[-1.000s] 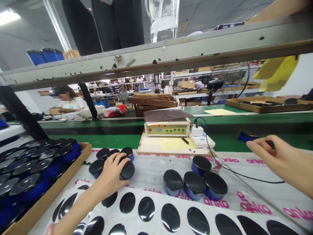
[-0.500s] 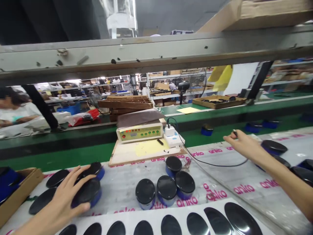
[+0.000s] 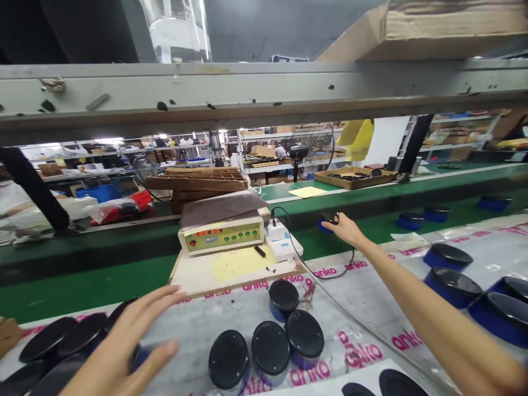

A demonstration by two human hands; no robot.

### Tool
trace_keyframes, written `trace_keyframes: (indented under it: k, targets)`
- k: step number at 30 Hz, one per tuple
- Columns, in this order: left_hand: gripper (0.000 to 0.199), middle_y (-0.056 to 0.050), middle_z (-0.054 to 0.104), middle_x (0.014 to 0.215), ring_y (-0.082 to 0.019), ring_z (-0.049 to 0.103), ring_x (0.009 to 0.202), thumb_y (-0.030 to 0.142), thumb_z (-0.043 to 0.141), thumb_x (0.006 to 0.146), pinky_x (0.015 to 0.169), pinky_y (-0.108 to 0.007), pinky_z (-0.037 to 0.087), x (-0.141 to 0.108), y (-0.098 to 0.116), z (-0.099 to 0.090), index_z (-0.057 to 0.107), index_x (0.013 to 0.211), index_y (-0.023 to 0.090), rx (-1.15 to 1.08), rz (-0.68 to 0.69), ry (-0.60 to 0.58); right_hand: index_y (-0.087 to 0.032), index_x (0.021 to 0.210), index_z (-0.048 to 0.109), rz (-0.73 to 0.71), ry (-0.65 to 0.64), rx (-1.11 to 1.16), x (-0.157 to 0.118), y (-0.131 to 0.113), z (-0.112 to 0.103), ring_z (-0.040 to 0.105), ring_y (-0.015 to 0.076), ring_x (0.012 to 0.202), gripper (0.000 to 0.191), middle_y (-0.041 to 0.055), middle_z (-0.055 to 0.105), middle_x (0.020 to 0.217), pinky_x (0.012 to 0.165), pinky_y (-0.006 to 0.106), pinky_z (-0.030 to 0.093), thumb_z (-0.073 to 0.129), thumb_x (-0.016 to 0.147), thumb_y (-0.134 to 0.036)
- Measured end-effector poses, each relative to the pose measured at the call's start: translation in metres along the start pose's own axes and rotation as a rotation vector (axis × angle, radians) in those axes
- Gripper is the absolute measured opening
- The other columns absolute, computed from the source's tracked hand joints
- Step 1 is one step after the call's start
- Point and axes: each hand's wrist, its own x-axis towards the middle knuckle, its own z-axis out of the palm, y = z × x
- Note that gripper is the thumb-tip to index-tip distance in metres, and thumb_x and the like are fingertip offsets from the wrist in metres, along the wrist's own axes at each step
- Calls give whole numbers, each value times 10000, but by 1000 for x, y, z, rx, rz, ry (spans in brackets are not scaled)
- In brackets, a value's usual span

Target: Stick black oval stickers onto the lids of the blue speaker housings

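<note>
My left hand (image 3: 124,341) is over the lower left of the table with its fingers apart and nothing in it, partly hiding some black-topped discs (image 3: 84,334). My right hand (image 3: 345,228) reaches out over the green belt (image 3: 371,220). Its fingers are closed around a small dark item too small to name, right beside a blue and black round piece (image 3: 326,224) on the belt. Several round pieces with black tops and blue sides, one of them in front (image 3: 229,360), stand on the plastic-covered table (image 3: 177,357) between my hands.
A control box (image 3: 223,235) with lit red lights sits on a board behind the round pieces, a white power adapter (image 3: 280,239) beside it. A cable runs towards my right hand. More blue and black pieces (image 3: 447,257) stand at the right. A shelf beam (image 3: 247,88) crosses above.
My right hand has moved left and slightly up to the round piece on the belt. My left hand has come off the discs and moved right. The view has shifted right.
</note>
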Motion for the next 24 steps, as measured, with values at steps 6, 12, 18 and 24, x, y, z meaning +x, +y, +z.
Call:
trace_keyframes:
  k: [6, 12, 18, 24]
  targets:
    - [606, -111, 513, 1283, -262, 577, 1071, 644, 258, 907, 858, -440, 534, 41, 126, 41, 357, 1375, 271, -1207, -125, -432, -213, 930, 493, -342, -362, 342, -131, -95, -20, 603, 164, 733, 447, 33, 572, 1100, 582, 314, 550, 636, 734, -589]
    - [411, -45, 487, 1325, -250, 444, 1229, 513, 425, 914, 1043, -437, 361, 34, 120, 34, 489, 1259, 300, -602, 125, -263, -224, 1011, 456, -431, -314, 13, -197, -105, -36, 532, 152, 656, 407, 3, 563, 865, 548, 261, 434, 581, 787, -540]
    - [764, -102, 447, 1383, -334, 421, 1262, 338, 737, 650, 1029, -444, 363, 17, 71, 44, 440, 1348, 249, -176, 110, -556, -237, 748, 343, -208, -117, -333, -154, -31, -16, 542, 184, 637, 358, -1, 560, 733, 561, 285, 404, 553, 756, -526]
    - [613, -100, 545, 1234, -296, 523, 1118, 299, 684, 705, 947, -406, 418, 31, 68, 65, 451, 1264, 208, -210, 134, -413, -241, 689, 324, -30, 26, -430, -126, 13, -14, 547, 231, 575, 303, 44, 541, 636, 511, 320, 380, 545, 697, -449]
